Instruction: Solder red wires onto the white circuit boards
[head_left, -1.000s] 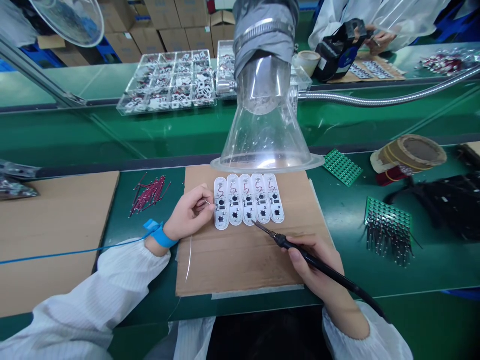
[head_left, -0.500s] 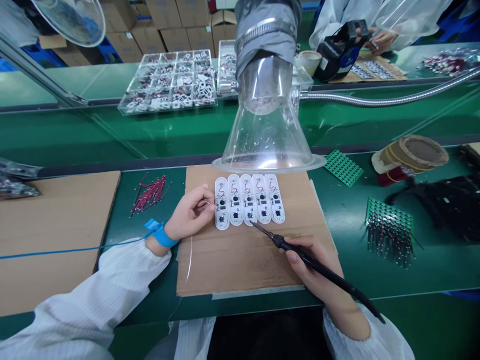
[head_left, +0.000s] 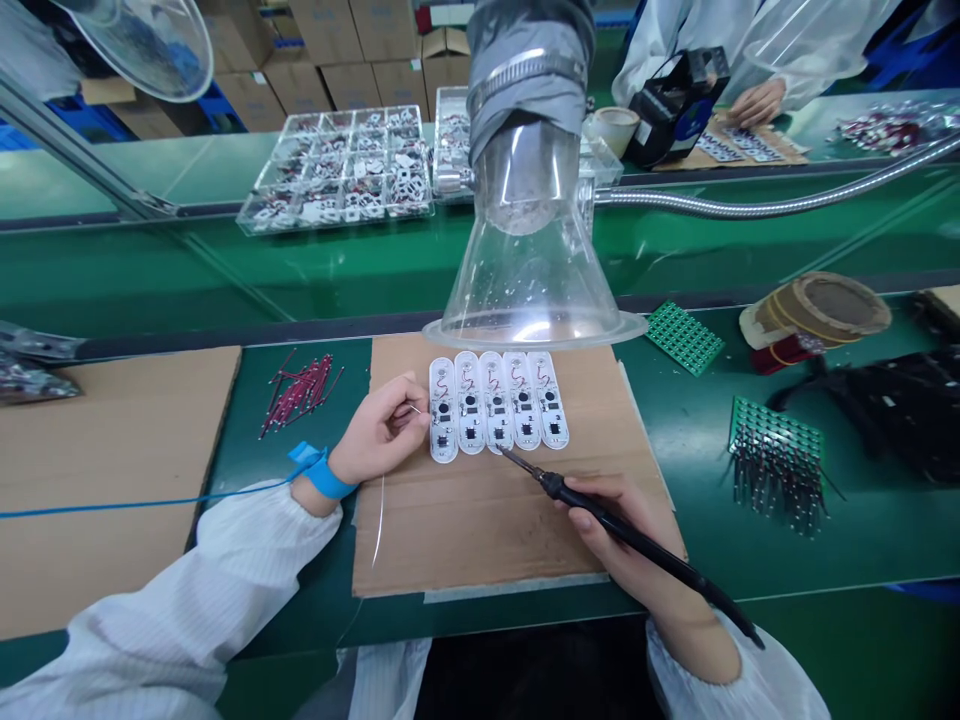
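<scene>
The right hand (head_left: 619,525) grips a soldering iron (head_left: 637,541), its tip at the near end of the middle board; whether it touches is too small to tell. The left hand (head_left: 382,428), apart from the right, pinches a thin wire (head_left: 380,525) beside five white boards (head_left: 496,402) lined up on a cardboard sheet (head_left: 480,540). Beyond hang a clear hood (head_left: 536,285) and, farther, a tray of parts (head_left: 341,170) and a co-worker's hand (head_left: 757,102).
</scene>
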